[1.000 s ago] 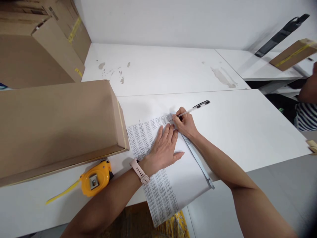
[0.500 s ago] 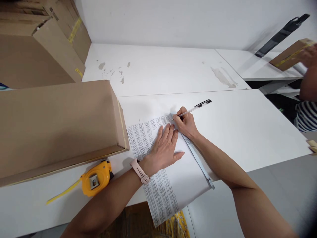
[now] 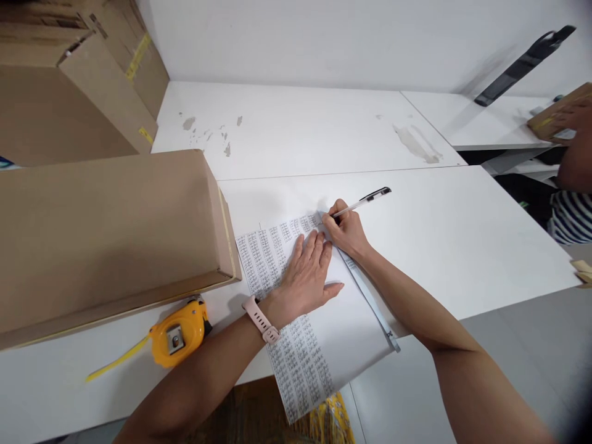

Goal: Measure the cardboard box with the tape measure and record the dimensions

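A sheet of paper (image 3: 351, 324) covered with columns of small handwritten figures lies on the white table (image 3: 462, 234), clipped along its right edge. My left hand (image 3: 308, 274) lies flat on the sheet, fingers stretched out together, a pink watch on the wrist. My right hand (image 3: 346, 231) pinches a clear pen with a black cap (image 3: 365, 201). The pen's tip rests on the top right corner of the written columns.
A long cardboard box (image 3: 106, 234) lies to the left of the sheet, with bigger boxes (image 3: 69, 80) behind it. A yellow tape measure (image 3: 178, 333) with its tape pulled out sits near the front edge. At far right another person's arm holds a small cardboard box (image 3: 562, 114).
My hands and the pen have hardly moved. At far right the other person's arm has shifted the small cardboard box further right and down.
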A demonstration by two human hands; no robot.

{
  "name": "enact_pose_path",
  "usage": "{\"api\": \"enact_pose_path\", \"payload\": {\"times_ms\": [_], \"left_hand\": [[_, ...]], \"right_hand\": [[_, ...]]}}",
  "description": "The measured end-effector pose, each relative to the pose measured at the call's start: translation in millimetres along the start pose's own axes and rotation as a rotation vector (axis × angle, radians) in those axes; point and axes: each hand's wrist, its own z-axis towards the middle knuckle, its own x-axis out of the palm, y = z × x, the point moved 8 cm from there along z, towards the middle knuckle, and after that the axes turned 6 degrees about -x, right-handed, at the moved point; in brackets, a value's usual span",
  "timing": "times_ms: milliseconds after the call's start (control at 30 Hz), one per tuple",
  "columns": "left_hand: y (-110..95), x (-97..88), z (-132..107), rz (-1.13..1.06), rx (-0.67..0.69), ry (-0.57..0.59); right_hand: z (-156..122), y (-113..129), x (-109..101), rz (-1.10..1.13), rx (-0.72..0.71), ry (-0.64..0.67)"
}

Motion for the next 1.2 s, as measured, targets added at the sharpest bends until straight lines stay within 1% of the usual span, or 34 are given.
{"api": "enact_pose_path", "payload": {"times_ms": [200,333,400,500,533,567,700,833,1000,1200], "left_hand": [[0.1,-0.4,-0.2,-0.013,-0.003,0.027],[0.1,-0.9,-0.3,-0.01,-0.002,0.009],[0.0,-1.0,-0.5,-0.012,0.001,0.003],[0.0,-0.4,-0.6,-0.015,0.006,0.013],[0.0,-0.4,-0.5,-0.016,0.006,0.016],[0.1,-0.4,-0.5,-0.017,0.006,0.018],[0.2,-0.6,-0.1,-0.015,0.002,0.018],[-0.1,-0.9,0.1,-0.016,-0.001,0.014],[-0.3,-0.3,0.2,-0.017,0.002,0.019],[0.1,1.2,0.1,-0.016,0.004,0.005]], "right_hand": [[-0.7,-1.8,-0.3,0.018,0.005,-0.003],[-0.9,-1.9,-1.3,0.016,0.008,-0.016],[-1.8,-1.7,-6.0,0.021,0.003,-0.071],[-5.3,-1.3,-17.2,0.065,-0.017,-0.203],[-6.4,-1.1,-18.7,0.081,-0.024,-0.219],[-7.1,-1.1,-18.3,0.092,-0.025,-0.212],[-7.6,-3.7,-10.0,0.089,0.013,-0.112],[-5.8,-5.8,-5.4,0.08,0.026,-0.066],[-4.1,-5.1,-3.5,0.058,0.009,-0.044],[-3.9,-4.8,-2.5,0.032,0.022,-0.036]]}}
